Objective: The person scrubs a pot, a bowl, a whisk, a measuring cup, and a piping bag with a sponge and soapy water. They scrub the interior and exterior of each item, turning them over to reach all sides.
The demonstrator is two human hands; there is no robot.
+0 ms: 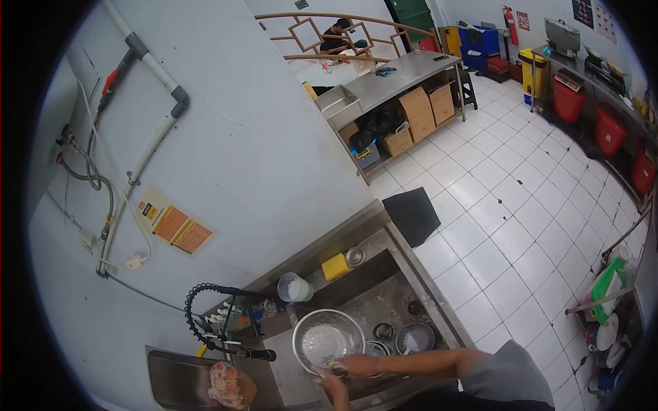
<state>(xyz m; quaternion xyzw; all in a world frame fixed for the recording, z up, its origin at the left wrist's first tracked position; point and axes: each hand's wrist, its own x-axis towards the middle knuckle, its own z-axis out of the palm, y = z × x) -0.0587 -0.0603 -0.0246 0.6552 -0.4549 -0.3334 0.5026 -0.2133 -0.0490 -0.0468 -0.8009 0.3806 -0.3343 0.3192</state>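
Observation:
A round metal bowl (329, 335) is tilted over the sink divider, its wet inside facing up. My left hand (334, 385) is closed on the bowl's near rim. My right hand (358, 366) reaches in from the right at the same rim, its fingers closed on a small yellow sponge (335, 364), mostly hidden by the fingers. Beside my right forearm, another metal bowl (416, 338) and a small dark ring-shaped item (384, 331) lie in the sink basin (391, 291).
A yellow sponge block (335, 267), a small metal tin (355, 256) and a cloudy plastic tub (295, 288) line the sink's back ledge. A black spring-hose faucet (260, 354) hangs at left. Further off are a steel table (404, 75) and a dark mat (412, 216); one person sits behind the railing.

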